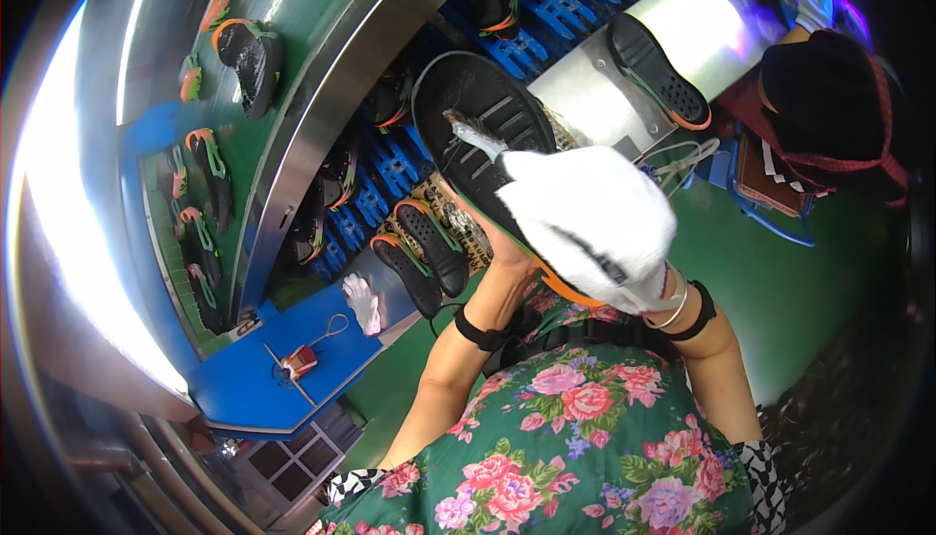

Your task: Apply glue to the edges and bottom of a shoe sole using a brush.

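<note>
No readable lettering or numbers

This was a shoe-factory production line: a black shoe sole (478,86) stood at twelve o'clock, similar soles (255,62) lined a green belt (317,8) at ten, and a co-worker (829,86) was at two.

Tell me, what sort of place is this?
Most likely a shoe factory or workshop: several black soles with orange edges lie spaced along a green surface, and the left hand holds another sole while the white-gloved right hand holds a brush over it.
</note>
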A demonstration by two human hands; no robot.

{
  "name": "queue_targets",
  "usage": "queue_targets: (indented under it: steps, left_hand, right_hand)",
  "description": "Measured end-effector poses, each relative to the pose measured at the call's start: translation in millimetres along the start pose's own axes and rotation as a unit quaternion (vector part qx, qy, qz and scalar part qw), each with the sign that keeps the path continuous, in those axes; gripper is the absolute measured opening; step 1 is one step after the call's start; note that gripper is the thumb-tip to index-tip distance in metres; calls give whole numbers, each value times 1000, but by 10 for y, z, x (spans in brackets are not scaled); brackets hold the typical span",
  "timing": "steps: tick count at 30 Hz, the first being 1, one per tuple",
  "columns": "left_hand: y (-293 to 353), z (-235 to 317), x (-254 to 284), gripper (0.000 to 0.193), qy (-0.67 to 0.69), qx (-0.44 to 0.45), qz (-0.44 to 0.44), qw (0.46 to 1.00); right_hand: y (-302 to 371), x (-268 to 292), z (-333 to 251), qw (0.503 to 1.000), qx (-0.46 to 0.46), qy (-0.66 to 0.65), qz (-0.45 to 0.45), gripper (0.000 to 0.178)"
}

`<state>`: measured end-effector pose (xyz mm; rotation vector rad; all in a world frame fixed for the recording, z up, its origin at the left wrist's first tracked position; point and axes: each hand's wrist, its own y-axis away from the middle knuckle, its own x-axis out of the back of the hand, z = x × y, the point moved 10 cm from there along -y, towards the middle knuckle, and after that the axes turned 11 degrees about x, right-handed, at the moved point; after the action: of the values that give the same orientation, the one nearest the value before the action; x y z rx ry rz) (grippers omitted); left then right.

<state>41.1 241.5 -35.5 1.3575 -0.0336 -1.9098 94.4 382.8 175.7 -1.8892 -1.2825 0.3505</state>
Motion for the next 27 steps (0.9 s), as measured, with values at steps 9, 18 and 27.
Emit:
queue_targets:
  steps: [9, 18, 27]
  left_hand:
    - [-128, -75, -5, 102, 4, 39, -22, 999]
    - [-247, -132, -70, 108, 21, 74, -65, 995]
    - [-251, -7, -142, 113, -18, 46, -86, 995]
  right_hand:
    - [7, 59, 10, 1000, 11, 13, 9, 28]
    - [104, 69, 48, 997, 28, 49, 44, 25]
    - [210, 47, 90, 1000, 4, -2, 1, 32]
